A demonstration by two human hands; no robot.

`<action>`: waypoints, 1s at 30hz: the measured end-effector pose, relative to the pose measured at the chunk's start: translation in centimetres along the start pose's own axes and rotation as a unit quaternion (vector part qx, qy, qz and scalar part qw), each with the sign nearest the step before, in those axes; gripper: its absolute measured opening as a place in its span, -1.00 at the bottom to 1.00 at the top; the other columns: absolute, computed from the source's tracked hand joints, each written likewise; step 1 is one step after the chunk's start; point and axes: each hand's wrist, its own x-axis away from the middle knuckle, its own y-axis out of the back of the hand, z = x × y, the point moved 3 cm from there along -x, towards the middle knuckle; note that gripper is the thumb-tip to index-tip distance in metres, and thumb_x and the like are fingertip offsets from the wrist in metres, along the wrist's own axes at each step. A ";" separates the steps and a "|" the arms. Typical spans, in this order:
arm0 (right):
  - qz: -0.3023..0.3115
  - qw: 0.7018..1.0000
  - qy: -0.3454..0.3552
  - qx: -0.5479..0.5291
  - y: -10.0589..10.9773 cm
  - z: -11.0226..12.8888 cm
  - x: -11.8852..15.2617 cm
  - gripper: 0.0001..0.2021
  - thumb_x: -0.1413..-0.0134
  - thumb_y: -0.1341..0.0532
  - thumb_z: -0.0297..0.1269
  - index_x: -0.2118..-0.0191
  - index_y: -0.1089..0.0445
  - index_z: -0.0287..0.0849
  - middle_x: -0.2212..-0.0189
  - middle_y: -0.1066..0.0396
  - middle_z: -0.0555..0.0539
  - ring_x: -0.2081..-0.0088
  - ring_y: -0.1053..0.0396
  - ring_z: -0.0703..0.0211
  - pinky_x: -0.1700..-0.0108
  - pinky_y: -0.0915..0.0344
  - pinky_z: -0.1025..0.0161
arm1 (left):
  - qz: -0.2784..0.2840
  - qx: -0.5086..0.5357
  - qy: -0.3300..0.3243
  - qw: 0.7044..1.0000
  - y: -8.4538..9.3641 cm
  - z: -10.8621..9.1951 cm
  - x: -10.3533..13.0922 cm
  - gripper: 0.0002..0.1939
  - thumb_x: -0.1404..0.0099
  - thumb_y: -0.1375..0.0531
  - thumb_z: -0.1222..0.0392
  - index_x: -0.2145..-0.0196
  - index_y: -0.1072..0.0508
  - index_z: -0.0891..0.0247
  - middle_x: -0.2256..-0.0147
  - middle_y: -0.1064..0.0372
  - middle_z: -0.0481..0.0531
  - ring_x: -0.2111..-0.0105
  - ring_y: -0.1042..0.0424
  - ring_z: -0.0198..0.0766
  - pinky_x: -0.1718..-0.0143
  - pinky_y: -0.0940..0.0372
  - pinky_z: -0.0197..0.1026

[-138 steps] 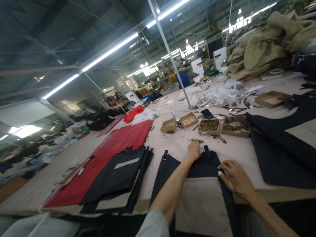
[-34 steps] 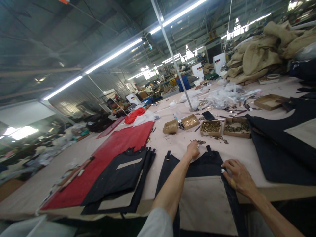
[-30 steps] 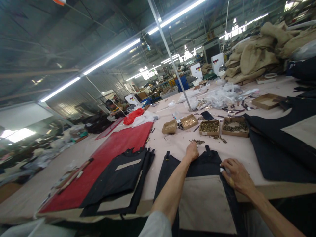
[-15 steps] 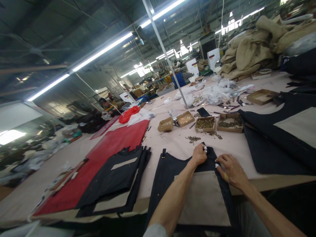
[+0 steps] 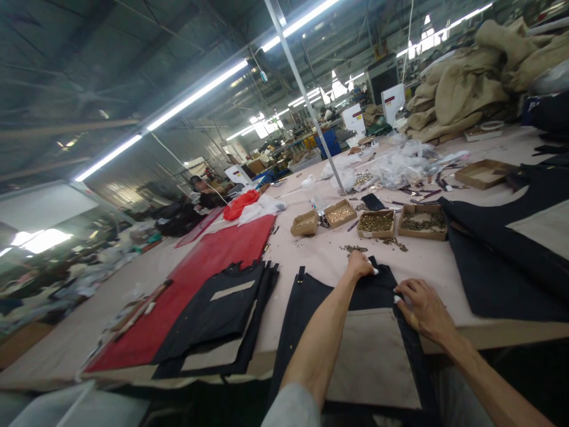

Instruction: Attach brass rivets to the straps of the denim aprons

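A black cloth panel (image 5: 306, 320) with a large beige patch (image 5: 368, 356) lies at the table's front edge, its lower part hanging over. My left hand (image 5: 361, 265) is closed at the panel's upper edge, beside a short black tab; white wrapping covers a fingertip. At the panel's right edge, my right hand (image 5: 424, 308) has its thumb and forefinger pinched together on the cloth, with white wrapping on the thumb. The left fingertips are partly hidden. Just beyond my left hand, small metal fittings (image 5: 354, 249) lie loose on the table.
Cardboard trays of metal fittings (image 5: 377, 223) stand beyond my hands. Folded black panels (image 5: 208, 314) lie left on a red sheet (image 5: 128, 344). More black cloth (image 5: 484, 267) lies right. A metal post (image 5: 306, 98) rises behind the trays. A person (image 5: 202, 188) is far left.
My left hand has turned and shifted slightly at the panel's top edge. My right hand stays at the right edge. The whole view has swung a little, moving the scene rightward.
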 end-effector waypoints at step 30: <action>-0.024 1.000 -0.006 -0.013 0.0 -0.8 0.7 -0.64 -0.26 -0.16 -0.23 -0.15 -0.35 -0.07 0.03 -0.47 -0.18 -0.03 -0.37 -0.12 -0.04 -0.29 -0.01 | -0.184 0.130 0.017 0.974 2.2 0.8 7.1 -0.76 -0.14 -0.37 0.12 0.49 -0.40 0.25 0.50 -0.43 -0.06 0.45 -0.38 -0.32 0.41 -0.23 -0.30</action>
